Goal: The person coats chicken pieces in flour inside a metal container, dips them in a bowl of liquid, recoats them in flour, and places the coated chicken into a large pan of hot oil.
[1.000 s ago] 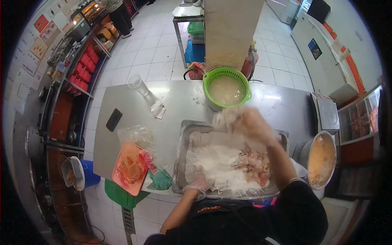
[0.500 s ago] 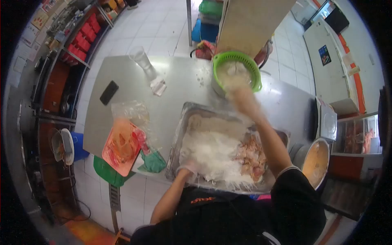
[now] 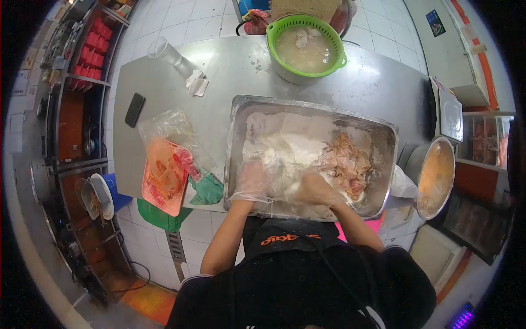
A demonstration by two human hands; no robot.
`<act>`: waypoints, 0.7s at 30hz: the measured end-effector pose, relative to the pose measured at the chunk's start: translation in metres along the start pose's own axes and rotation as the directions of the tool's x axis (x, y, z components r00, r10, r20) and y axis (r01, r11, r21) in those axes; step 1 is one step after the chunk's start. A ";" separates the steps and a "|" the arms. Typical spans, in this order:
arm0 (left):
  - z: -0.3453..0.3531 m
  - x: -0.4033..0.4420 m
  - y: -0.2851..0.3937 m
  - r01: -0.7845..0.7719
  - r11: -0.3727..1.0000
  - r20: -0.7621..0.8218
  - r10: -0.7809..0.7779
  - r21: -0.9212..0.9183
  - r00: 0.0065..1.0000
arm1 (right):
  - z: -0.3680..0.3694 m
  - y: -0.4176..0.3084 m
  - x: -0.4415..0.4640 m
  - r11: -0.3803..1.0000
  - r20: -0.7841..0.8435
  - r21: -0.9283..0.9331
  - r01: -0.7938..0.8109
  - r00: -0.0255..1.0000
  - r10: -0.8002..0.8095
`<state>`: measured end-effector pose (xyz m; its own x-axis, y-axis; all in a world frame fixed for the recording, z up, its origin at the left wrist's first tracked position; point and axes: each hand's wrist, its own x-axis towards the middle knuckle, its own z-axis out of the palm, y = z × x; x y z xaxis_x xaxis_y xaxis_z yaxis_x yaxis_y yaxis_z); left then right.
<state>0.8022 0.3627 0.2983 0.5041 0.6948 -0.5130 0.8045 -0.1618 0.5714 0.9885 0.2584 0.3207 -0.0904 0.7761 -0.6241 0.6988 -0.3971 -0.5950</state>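
A large metal tray holds a heap of white flour and, on its right, a pile of flour-dusted raw meat pieces. My left hand, in a clear plastic glove, is down in the flour at the tray's near left; its fingers are blurred. My right hand is low over the flour beside the meat pile, knuckles up, its fingers smeared by motion and partly hidden. Beyond the tray stands a green colander set in a pot, with meat pieces in cloudy liquid.
Left of the tray lie a pink tray with red-stained plastic, a green cloth, and a phone. A clear cup and crumpled paper lie farther back. To the right are a round metal bowl and a scale.
My right hand has come back from the green colander into the flour tray. My left hand stays in the flour at the left. The view has tilted downward.
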 end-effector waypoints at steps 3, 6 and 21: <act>0.019 0.002 -0.029 -0.239 0.915 -0.197 0.313 0.325 0.929 | -0.020 -0.002 -0.009 0.993 -0.241 0.110 -0.045 0.968 0.071; -0.011 -0.012 0.019 -0.331 0.929 -0.376 0.370 0.167 0.849 | -0.047 -0.012 -0.011 0.979 -0.406 0.122 -0.165 0.891 0.201; -0.001 -0.018 0.004 -0.246 0.798 -0.483 -0.063 -0.550 0.873 | -0.080 -0.027 -0.001 0.992 -0.137 0.071 -0.104 0.984 0.113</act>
<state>0.7958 0.3499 0.3107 0.2373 0.9556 -0.1745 0.3454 0.0849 0.9346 1.0266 0.3077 0.3785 0.0877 0.7860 -0.6119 0.6525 -0.5095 -0.5609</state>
